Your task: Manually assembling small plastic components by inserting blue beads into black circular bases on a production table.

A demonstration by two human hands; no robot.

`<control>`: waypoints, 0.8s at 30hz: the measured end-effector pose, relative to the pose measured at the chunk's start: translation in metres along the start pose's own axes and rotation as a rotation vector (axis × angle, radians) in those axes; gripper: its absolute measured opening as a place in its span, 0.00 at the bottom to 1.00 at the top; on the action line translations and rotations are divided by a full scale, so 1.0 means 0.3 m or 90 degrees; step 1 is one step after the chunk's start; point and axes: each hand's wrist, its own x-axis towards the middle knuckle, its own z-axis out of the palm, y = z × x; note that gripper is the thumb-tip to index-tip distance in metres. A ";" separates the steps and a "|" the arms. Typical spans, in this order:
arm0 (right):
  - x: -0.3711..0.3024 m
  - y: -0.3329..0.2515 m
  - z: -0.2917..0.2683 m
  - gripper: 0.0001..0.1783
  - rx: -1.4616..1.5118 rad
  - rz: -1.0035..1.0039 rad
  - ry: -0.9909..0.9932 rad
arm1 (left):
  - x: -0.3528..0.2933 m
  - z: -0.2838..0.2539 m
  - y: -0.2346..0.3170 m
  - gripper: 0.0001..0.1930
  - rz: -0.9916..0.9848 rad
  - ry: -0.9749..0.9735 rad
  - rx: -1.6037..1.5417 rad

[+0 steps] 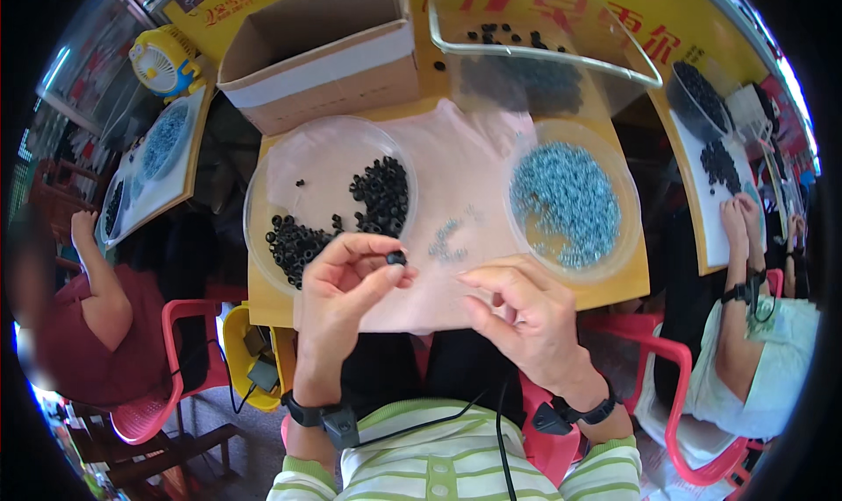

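My left hand (346, 282) is closed, pinching a small round black part (396, 258) between thumb and fingertips. Facing it, my right hand (526, 312) has its thumb and forefinger curled close together over the pink cloth (465, 168). Anything at those fingertips is too small to name. Between and beyond the hands lies a loose cluster of small clear bluish pieces (449, 240). Left of it, a round clear tray (294, 141) holds many black parts (381, 189). To the right stands another round tray (627, 207) full of clear blue pieces (570, 198).
Behind the trays stand an open cardboard box (324, 84) and a clear plastic bin (544, 58) with black parts. A yellow fan (162, 62) is at far left. People sit at side tables on both sides; a yellow bucket (237, 361) hangs beside the left chair.
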 end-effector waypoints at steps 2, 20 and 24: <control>-0.035 0.003 0.030 0.11 0.037 0.035 0.005 | -0.051 0.041 -0.025 0.10 -0.039 -0.008 -0.039; -0.125 0.086 0.046 0.08 0.109 0.038 0.027 | -0.121 0.081 -0.155 0.10 -0.095 -0.022 0.013; -0.114 0.092 0.062 0.07 0.129 0.056 0.006 | -0.118 0.067 -0.165 0.09 -0.088 -0.009 0.018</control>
